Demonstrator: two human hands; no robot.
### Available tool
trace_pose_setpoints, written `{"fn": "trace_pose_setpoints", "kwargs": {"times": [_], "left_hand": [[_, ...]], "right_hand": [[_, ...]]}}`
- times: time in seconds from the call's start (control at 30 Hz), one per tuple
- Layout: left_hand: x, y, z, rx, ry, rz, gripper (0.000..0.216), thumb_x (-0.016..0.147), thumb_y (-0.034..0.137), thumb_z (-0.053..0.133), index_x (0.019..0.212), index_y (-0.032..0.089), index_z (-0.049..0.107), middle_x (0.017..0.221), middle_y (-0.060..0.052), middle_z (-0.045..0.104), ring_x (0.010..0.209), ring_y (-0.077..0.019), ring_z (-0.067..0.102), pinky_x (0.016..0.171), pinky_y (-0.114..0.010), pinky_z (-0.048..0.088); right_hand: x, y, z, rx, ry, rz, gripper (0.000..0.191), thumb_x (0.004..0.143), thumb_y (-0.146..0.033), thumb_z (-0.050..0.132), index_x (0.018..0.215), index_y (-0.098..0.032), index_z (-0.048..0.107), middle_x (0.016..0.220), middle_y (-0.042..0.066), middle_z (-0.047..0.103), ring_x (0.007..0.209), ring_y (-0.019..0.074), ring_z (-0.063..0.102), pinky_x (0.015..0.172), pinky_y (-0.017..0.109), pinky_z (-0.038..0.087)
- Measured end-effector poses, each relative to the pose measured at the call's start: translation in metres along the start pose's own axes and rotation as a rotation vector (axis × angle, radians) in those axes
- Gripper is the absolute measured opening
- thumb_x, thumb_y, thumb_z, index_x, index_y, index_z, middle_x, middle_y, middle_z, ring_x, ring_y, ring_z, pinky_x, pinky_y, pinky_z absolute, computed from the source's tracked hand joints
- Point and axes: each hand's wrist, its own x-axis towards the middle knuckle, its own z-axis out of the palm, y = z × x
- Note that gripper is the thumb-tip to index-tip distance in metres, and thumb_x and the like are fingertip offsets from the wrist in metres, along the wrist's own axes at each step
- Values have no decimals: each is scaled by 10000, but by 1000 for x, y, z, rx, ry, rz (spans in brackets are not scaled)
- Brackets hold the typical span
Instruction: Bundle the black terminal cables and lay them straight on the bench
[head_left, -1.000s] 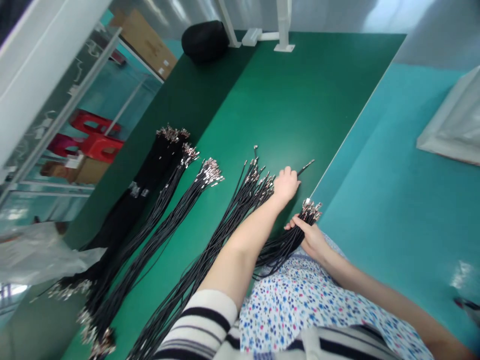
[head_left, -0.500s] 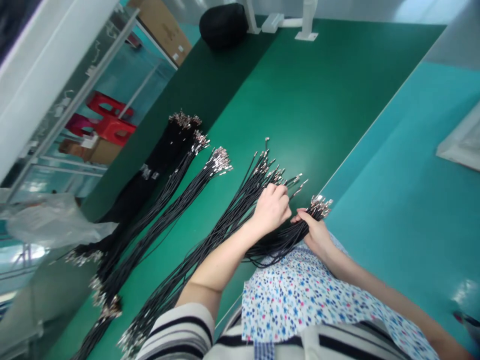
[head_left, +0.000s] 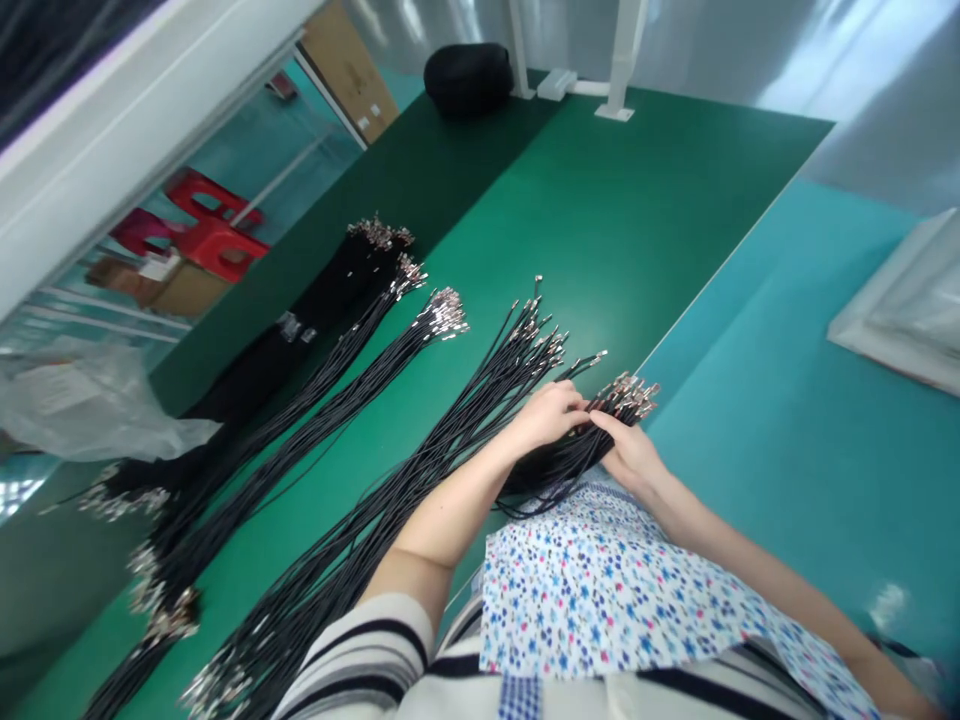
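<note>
My right hand (head_left: pixel 634 455) is closed around a bundle of black cords (head_left: pixel 559 465), just below its shiny copper-coloured metal ends (head_left: pixel 631 396). Against that bundle, my left hand (head_left: pixel 553 412) has its fingers pinched together close to the right thumb; its fingertips appear to grip black cord, though the exact strands are hidden. Under my left forearm a looser spread of black cords (head_left: pixel 420 470) runs diagonally across the green table (head_left: pixel 645 200), its metal tips fanned out just beyond my left hand.
Left of the loose cords lie more cord bundles (head_left: pixel 337 385) and a dark banded stack (head_left: pixel 262 365). A clear plastic bag (head_left: pixel 97 400) is at the left. A black case (head_left: pixel 469 80) and white post (head_left: pixel 619 70) stand at the far end. Red stools (head_left: pixel 217 245) show beyond.
My left hand has moved from above the loose cords' tips down and toward me, to meet the bundle at my right hand. The right hand keeps its hold. The view has shifted slightly.
</note>
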Motion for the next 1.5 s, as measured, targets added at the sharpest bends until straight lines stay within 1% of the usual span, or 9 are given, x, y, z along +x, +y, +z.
{"fn": "trace_pose_setpoints", "kwargs": {"times": [0.27, 0.33, 0.47, 0.6, 0.7, 0.9, 1.07, 1.2, 1.5], "left_hand": [[-4, 0, 18, -187, 352, 0, 221, 796, 292, 524, 626, 153, 542, 710, -5, 478, 697, -117, 469, 648, -234, 371], [-2, 6, 14, -67, 315, 16, 211, 801, 294, 518, 642, 160, 554, 719, -9, 481, 724, -128, 471, 679, -243, 368], [4, 7, -9, 90, 31, 175, 205, 814, 329, 499, 711, 184, 603, 787, -23, 523, 816, -154, 492, 747, -254, 369], [0, -22, -24, 14, -12, 219, 214, 850, 242, 417, 933, 190, 608, 882, -35, 554, 849, -139, 512, 786, -243, 385], [-11, -49, -5, 166, -65, 166, 297, 777, 197, 523, 1071, 208, 566, 991, -55, 533, 923, -169, 488, 828, -280, 387], [-23, -74, 43, 435, 30, 146, 248, 848, 354, 434, 958, 213, 606, 1125, -83, 489, 1049, -219, 408, 861, -356, 365], [-31, -78, 16, 327, -19, 271, 297, 885, 367, 356, 885, 172, 580, 944, -59, 581, 1013, -166, 480, 891, -300, 350], [-37, -82, -4, 293, -77, 239, 239, 878, 339, 389, 917, 182, 566, 949, -49, 581, 946, -144, 517, 850, -269, 376], [-33, -105, 22, 684, 85, -132, 196, 858, 283, 413, 883, 187, 582, 918, -80, 518, 898, -204, 459, 750, -327, 375]], "right_hand": [[1, -1, 12, -45, 27, -92, 229, 562, -188, 709, 778, -184, 635, 765, 20, 656, 794, 213, 596, 729, 356, 486], [0, -1, 10, -70, -1, -99, 217, 570, -194, 704, 774, -190, 632, 744, 15, 646, 774, 204, 590, 729, 353, 480], [-5, 2, 1, -141, -88, -95, 117, 614, -246, 692, 670, -185, 610, 660, 10, 603, 670, 161, 553, 716, 339, 469], [-6, 4, -9, -77, -83, -45, 141, 681, -308, 670, 684, -198, 582, 585, -25, 509, 598, 118, 494, 753, 330, 458], [-2, 6, -12, -37, -69, 4, 208, 694, -332, 667, 621, -194, 529, 572, -28, 473, 586, 112, 477, 754, 323, 460], [3, 6, -11, -11, -79, 26, 212, 688, -326, 681, 625, -191, 530, 581, -27, 487, 601, 112, 491, 758, 310, 463], [6, 8, -13, 42, 15, 72, 244, 677, -354, 687, 600, -175, 541, 625, -16, 513, 707, 131, 549, 703, 276, 470], [10, 8, -13, 64, 43, 92, 253, 661, -353, 701, 602, -175, 532, 617, -22, 511, 694, 131, 553, 679, 274, 467], [11, 11, -14, 89, 50, 70, 240, 674, -340, 695, 616, -173, 533, 619, -24, 519, 696, 128, 561, 700, 270, 463]]}}
